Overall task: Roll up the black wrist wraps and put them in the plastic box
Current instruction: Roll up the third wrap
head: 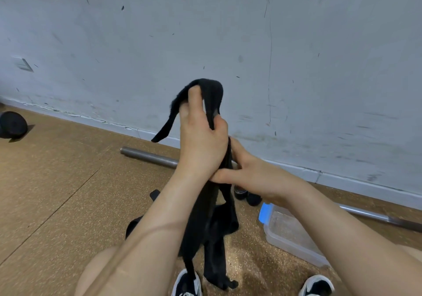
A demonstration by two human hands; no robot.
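A scuffed pale wall met a brown speckled floor, with a steel barbell lying along the skirting and a black weight plate at the far left of the frame.

At the centre, the person's left hand was raised and gripped a black wrist wrap. The wrap's top end was looped over the thumb, and a short tail drooped to the left. Just below, the right hand pinched the same strap between thumb and fingers. The rest of the wrap hung down, slack and tangled, towards the shoes at the bottom edge.

The plastic box, clear with a blue clip, sat open on the floor at lower right. It looked to hold nothing. Two dark bundles lay just beyond it; they may have been wraps already rolled, though the arm hid too much to be sure.

The step in hand appeared to be straightening the wrap before rolling it. The next move would call for freeing the hanging length of twists. The roll could then be started tightly from one end, with the other hand feeding the strap under steady tension so the roll stayed compact enough for the box.
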